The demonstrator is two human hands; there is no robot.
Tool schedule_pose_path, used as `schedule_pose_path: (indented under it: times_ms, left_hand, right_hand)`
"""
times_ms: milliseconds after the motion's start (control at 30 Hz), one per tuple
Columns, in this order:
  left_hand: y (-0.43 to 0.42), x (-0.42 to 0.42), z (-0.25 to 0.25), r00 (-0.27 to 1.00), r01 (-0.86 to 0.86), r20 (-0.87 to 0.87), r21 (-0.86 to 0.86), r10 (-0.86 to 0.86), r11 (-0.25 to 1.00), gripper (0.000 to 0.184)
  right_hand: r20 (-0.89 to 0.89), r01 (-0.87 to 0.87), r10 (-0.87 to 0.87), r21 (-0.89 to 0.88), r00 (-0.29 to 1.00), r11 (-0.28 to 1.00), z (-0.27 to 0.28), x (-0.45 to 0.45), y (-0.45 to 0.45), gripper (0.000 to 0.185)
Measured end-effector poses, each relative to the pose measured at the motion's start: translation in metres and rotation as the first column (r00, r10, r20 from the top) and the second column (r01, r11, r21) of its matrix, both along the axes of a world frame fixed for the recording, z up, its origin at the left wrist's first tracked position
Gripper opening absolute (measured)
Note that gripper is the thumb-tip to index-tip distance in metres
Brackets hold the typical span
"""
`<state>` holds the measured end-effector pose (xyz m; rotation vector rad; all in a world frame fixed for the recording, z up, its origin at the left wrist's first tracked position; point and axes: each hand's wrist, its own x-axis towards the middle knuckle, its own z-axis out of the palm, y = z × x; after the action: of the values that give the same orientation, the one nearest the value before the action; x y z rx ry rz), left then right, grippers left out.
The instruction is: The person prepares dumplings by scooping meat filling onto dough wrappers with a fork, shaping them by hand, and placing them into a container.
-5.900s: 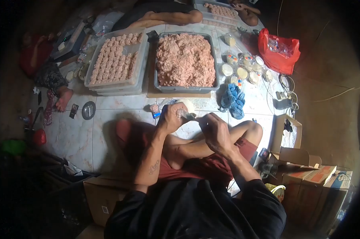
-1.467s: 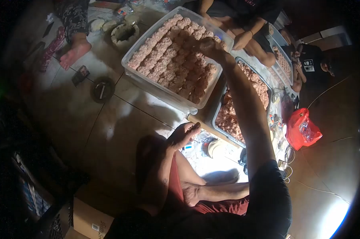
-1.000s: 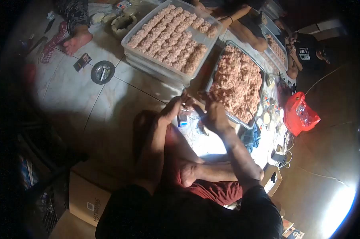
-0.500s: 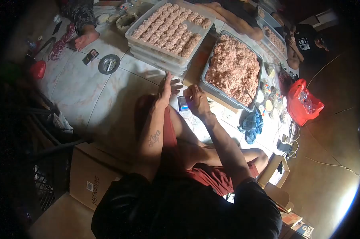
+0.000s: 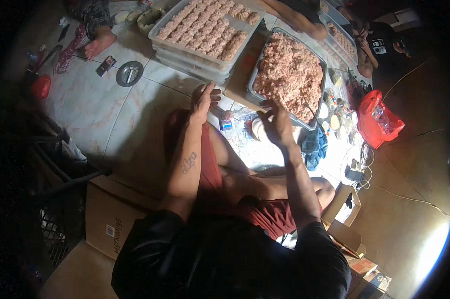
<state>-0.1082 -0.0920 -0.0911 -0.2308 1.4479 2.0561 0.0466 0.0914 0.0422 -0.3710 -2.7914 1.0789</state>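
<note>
My left hand (image 5: 203, 101) is held above the floor in front of the stacked clear trays (image 5: 189, 71). Its fingers are extended, with nothing visible in them. My right hand (image 5: 278, 122) is over the near edge of the grey tub (image 5: 255, 94), its fingers apart and partly curled; I see nothing in it. Heaped in that tub is pink ground meat (image 5: 293, 74). Between my hands lies a small blue device like a pocket scale (image 5: 226, 123), with a small pinkish lump (image 5: 227, 114) on it. Rows of shaped meat portions (image 5: 205, 31) fill most of the top tray.
A white round container (image 5: 258, 130) stands partly behind my right hand. Right of the tub are a blue cloth (image 5: 314, 149), several jars and a red plastic bag (image 5: 379, 122). An ashtray (image 5: 129, 74) lies on the left. Other people sit beyond the trays.
My right hand has moved right, from beside the blue device to the tub's near edge, and its fingers have spread. A pinkish lump now shows on the device. My left hand stays nearly in place.
</note>
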Motion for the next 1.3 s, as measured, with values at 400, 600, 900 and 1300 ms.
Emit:
schedule_pose_path:
  times_ms: [400, 600, 900, 1300]
  left_hand:
    - [-0.001, 0.002, -0.003, 0.998, 0.05, -0.03, 0.001, -0.05, 0.999, 0.039]
    - [-0.002, 0.002, -0.01, 0.997, 0.049, -0.05, -0.048, -0.051, 0.998, 0.039]
    - [0.0, -0.002, -0.013, 0.999, -0.035, -0.004, -0.009, 0.035, 0.999, 0.035]
    - [0.015, -0.012, 0.006, 0.993, -0.116, 0.013, -0.164, 0.12, 0.98, 0.035]
  right_hand:
    - [-0.047, 0.207, -0.211, -0.068, 0.976, 0.976, 0.046, 0.037, 0.029, 0.015]
    - [0.001, 0.036, -0.036, -0.055, 0.999, 0.998, 0.021, 0.03, 0.025, 0.016]
    - [0.149, -0.22, 0.187, 0.252, 0.971, 0.942, -0.185, -0.027, -0.033, 0.033]
    - [-0.324, -0.285, 0.304, 0.106, 0.896, 0.953, 0.038, -0.151, 0.014, 0.023]
